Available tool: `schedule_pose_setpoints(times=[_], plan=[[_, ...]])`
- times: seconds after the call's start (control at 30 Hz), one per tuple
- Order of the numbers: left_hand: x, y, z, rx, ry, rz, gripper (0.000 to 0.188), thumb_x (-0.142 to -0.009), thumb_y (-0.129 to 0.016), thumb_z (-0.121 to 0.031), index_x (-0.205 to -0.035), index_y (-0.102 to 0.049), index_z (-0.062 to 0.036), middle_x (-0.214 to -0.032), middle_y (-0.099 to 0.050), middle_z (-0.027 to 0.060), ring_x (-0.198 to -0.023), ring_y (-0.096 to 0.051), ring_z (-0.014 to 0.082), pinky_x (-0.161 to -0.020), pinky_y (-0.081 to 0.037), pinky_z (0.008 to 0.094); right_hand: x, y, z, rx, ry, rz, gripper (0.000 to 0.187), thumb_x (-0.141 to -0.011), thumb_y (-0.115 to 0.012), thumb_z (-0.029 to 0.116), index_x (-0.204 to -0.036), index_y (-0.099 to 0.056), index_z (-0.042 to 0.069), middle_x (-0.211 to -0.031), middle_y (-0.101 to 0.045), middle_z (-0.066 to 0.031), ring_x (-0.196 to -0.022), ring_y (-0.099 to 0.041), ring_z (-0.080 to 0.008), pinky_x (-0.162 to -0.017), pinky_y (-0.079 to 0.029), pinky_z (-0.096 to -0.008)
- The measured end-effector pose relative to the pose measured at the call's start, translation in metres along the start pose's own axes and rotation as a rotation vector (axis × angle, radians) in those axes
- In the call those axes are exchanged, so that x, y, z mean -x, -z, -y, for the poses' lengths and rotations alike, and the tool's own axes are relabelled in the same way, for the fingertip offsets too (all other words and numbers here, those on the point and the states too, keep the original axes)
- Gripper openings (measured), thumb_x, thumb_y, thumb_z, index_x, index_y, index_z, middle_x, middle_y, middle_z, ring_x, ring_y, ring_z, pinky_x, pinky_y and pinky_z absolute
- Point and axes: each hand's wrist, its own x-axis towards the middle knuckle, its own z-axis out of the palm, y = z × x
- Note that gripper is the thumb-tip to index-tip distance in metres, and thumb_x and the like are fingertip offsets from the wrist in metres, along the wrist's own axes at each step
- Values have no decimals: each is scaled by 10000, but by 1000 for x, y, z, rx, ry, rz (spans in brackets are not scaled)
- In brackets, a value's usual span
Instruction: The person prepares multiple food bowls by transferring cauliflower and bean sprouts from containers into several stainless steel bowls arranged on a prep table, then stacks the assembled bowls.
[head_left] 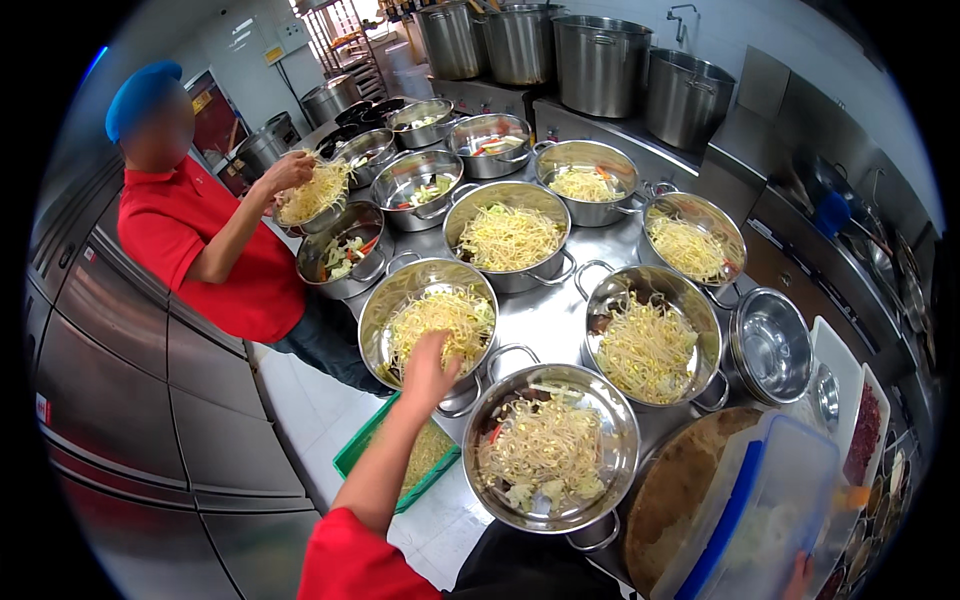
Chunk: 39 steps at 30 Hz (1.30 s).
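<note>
My left hand (430, 368) reaches into a two-handled steel pot (370, 318) on the left side of the table. Its fingers point down onto the pale bean sprouts (440, 310), and their tips are hard to make out. At the lower right, a few fingers of my right hand (800, 577) show against the side of a clear plastic box (775, 500) with a blue rim, which is tilted and holds something pale. Nearest to me stands another steel pot (625, 440) with bean sprouts heaped over cut vegetables. A round wooden board (670, 490) lies partly under the box.
Several more pots, such as a steel pot (700, 300), crowd the steel table. Across it, a co-worker (210, 220) in red holds a bowl of sprouts (315, 195). A green crate (350, 452) sits on the floor. Stacked steel bowls (775, 340) stand at right.
</note>
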Motion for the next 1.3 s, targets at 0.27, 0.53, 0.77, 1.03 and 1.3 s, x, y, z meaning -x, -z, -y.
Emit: schedule_pose_setpoints(times=[0.27,0.53,0.77,1.03,1.3], plan=[[-65,-37,43,-256,507,478,831,-589,-785,-335,-1312,-412,-170,-1374,-317,184,-1214,-341,439,-972,-362,507,-12,11,-33,-31,13,-23,550,-925,-451,361,-1253,-440,-80,-1282,-463,-209,-1166,-431,-284,-1013,-307,-348],[-88,-15,142,163,453,267,488,-608,-705,-102,-1081,-594,-65,-891,-652,117,-793,-635,237,-735,-495,331,-17,22,-47,17,-3,-47,532,-925,-455,350,-1231,-462,-85,-1258,-487,-207,-1139,-452,-286,-1001,-321,-356],[-107,52,120,355,399,287,473,-652,-681,-54,-1107,-561,1,-874,-650,81,-758,-620,156,-696,-489,274,-14,23,-35,43,-18,-52,521,-920,-464,338,-1220,-471,-89,-1250,-495,-206,-1129,-462,-289,-995,-327,-361],[-88,8,142,19,129,385,420,-729,-657,-102,-1129,-574,-7,-978,-651,147,-926,-622,254,-818,-478,312,-11,21,-30,60,-7,-65,509,-916,-474,324,-1208,-482,-93,-1242,-504,-206,-1117,-473,-293,-989,-334,-366],[-92,11,136,-17,128,178,186,-816,-567,-63,-977,-630,6,-826,-649,173,-736,-634,227,-664,-482,333,-11,16,-26,74,51,-74,496,-911,-485,310,-1196,-492,-96,-1234,-513,-205,-1106,-483,-297,-983,-341,-372]])
